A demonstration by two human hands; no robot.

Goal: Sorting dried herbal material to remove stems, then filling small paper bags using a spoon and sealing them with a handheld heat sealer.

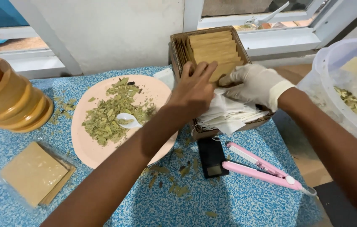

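Note:
A cardboard box [177, 46] at the back of the table holds a row of upright brown paper sachets [212, 48] and a heap of white filter bags [224, 113] with strings. My bare left hand [193, 90] reaches into the box, its fingers pressed on the front sachets. My right hand [256, 84], in a white glove, rests beside it on the sachets and the white bags. Whether either hand pinches a single sachet is hidden by the fingers.
A pink plate [86, 147] carries dried green leaves [111, 113] and a white spoon [129, 120]. Front left lies a stack of brown sachets [33, 172]. A small black scale [212, 157] and pink sealer [262, 170] sit in front; a leaf-filled plastic tub [350, 92] stands right, a wooden object [6, 94] left.

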